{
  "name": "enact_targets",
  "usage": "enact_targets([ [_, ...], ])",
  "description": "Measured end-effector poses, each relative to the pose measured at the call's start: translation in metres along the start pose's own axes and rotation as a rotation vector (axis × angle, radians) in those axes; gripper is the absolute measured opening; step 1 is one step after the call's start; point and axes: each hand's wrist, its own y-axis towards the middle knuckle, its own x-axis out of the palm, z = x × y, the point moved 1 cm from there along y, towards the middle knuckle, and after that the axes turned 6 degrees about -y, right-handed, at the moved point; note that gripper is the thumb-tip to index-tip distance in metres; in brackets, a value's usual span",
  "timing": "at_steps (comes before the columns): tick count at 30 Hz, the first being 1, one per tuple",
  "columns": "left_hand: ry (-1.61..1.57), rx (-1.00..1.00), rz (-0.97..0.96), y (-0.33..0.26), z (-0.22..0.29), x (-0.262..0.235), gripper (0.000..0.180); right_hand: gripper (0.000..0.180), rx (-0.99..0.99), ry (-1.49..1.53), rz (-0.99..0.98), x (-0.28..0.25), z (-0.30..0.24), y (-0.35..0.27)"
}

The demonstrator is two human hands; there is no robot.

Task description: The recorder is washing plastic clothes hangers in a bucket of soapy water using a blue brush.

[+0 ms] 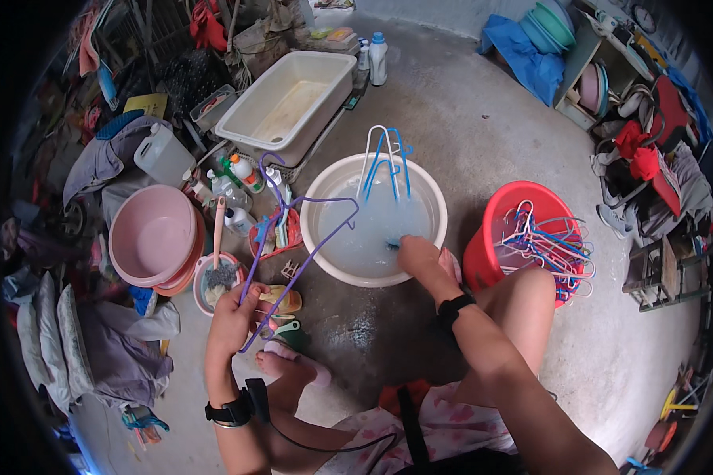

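Observation:
My left hand (234, 321) is closed around a purple clothes hanger (299, 273), raised to the left of the white basin (309, 245). Cloudy water fills that basin. Just inside its near right rim, my right hand (418, 257) grips a small dark blue thing (392, 244), mostly covered by the fingers. White and blue hangers (387, 162) stand partly under water at the basin's far side. To the right, a red bucket (483, 229) holds a tangle of pink, white, blue and purple hangers (543, 249).
Stacked pink tubs (152, 237) and a small pail with a brush (218, 273) stand on the left. Bottles (238, 178) cluster beyond them, near a large cream tub (289, 103). A blue sheet (523, 55), a cabinet and a cluttered chair line the far right.

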Motion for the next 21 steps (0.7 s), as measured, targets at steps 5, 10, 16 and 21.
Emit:
enact_targets([
  [5,-0.002,-0.032,0.011,0.0,-0.003,0.002,0.028,0.027,-0.072,0.344,0.298,0.001,-0.002,-0.048],
  [10,0.061,0.004,-0.037,0.0,0.0,0.013,0.031,0.032,-0.124,0.817,0.397,-0.029,-0.049,-0.103],
  [16,-0.115,0.004,-0.134,0.002,0.008,0.021,0.028,0.038,-0.147,0.506,0.394,-0.021,-0.06,-0.06],
  [21,0.033,0.046,-0.13,-0.002,-0.007,0.009,0.031,0.029,-0.015,0.126,0.04,-0.016,-0.018,-0.009],
])
